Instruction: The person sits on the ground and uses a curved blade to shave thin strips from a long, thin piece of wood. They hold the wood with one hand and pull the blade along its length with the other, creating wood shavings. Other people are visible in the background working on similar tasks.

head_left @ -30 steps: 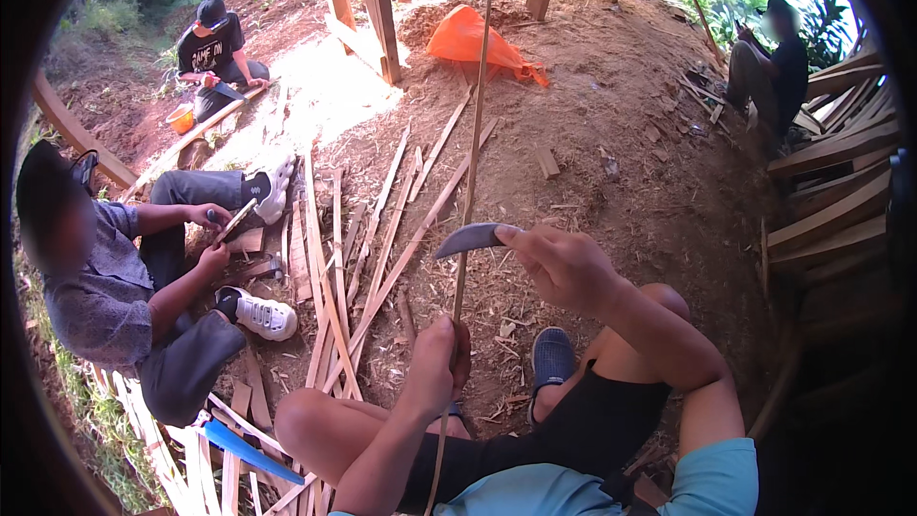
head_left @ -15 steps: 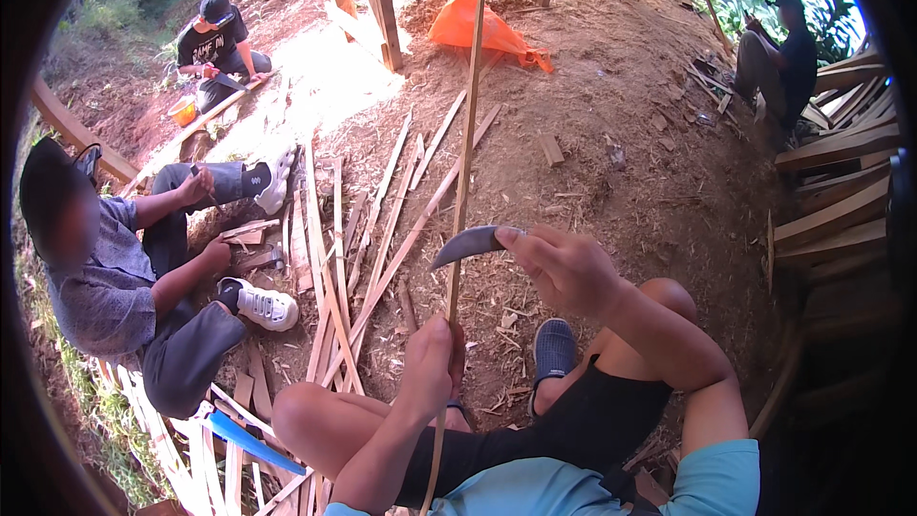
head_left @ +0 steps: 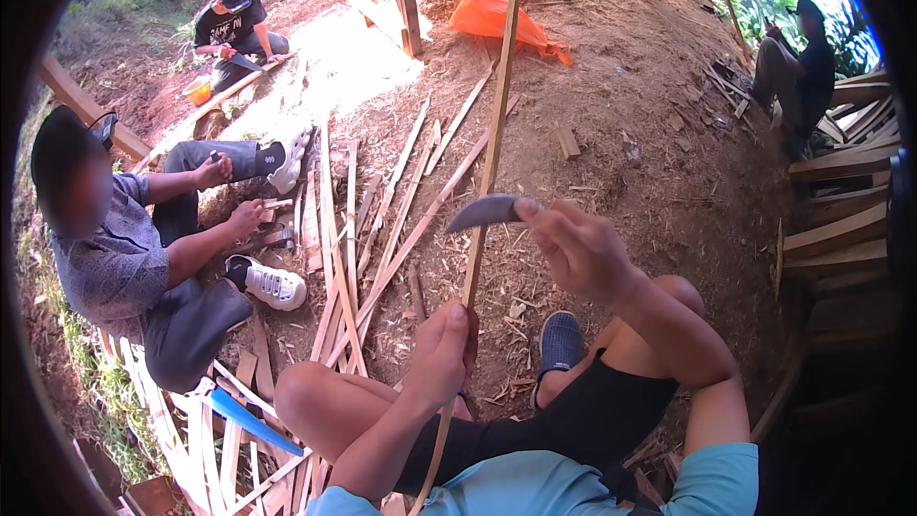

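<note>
A long, thin wooden strip [head_left: 496, 124] runs from my lap up past the top of the picture. My left hand [head_left: 442, 349] is closed around it, low down, just above my knees. In my right hand [head_left: 578, 247] is a knife with a short curved blade [head_left: 484, 213]; my fingers wrap its handle, which is hidden by them. The blade lies across the strip, a little above my left hand, its tip pointing left. Whether the edge bites into the wood cannot be made out.
Long wooden strips [head_left: 336, 229] lie heaped on the ground to my left, beside a seated person [head_left: 124, 229]. A blue tool, perhaps a saw [head_left: 250, 420], rests there too. An orange sheet [head_left: 506, 24] lies ahead among wooden posts [head_left: 401, 0]. Stacked boards [head_left: 841, 229] are at right.
The whole view has shifted slightly, moving things rightward in it. My hands keep their grips, and the blade still crosses the strip. The person at left has shifted their hands.
</note>
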The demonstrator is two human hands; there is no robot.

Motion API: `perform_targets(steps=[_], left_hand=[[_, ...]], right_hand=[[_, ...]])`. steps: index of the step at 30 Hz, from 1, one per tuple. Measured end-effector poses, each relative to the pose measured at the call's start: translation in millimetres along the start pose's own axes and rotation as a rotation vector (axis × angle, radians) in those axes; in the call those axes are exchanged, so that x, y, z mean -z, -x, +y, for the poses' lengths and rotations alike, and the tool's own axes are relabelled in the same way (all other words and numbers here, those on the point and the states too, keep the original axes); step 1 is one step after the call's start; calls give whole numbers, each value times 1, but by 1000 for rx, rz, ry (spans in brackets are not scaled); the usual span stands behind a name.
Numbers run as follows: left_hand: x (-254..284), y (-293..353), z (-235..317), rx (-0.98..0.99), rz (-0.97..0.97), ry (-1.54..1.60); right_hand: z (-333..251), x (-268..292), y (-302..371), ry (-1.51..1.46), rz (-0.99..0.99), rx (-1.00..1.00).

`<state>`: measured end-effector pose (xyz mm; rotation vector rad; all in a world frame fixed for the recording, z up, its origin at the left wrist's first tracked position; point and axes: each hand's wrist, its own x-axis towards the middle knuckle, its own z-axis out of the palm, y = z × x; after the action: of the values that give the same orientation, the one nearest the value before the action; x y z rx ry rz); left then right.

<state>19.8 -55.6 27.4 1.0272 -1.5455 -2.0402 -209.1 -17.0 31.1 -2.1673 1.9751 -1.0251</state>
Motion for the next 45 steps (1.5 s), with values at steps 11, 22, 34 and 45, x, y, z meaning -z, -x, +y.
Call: perform_targets(steps=[11, 22, 34, 45], left_hand=[[-1, 2, 0, 19, 2, -13], [2, 3, -4, 19, -53, 32], [-3, 10, 1, 12, -7, 6], [-4, 12, -3, -8, -27, 5]], right_hand=[[-8, 3, 6, -1, -41, 30], [0, -6, 14, -96, -1, 55], [8, 0, 0, -29, 129, -7], [-14, 4, 20, -12, -130, 190]])
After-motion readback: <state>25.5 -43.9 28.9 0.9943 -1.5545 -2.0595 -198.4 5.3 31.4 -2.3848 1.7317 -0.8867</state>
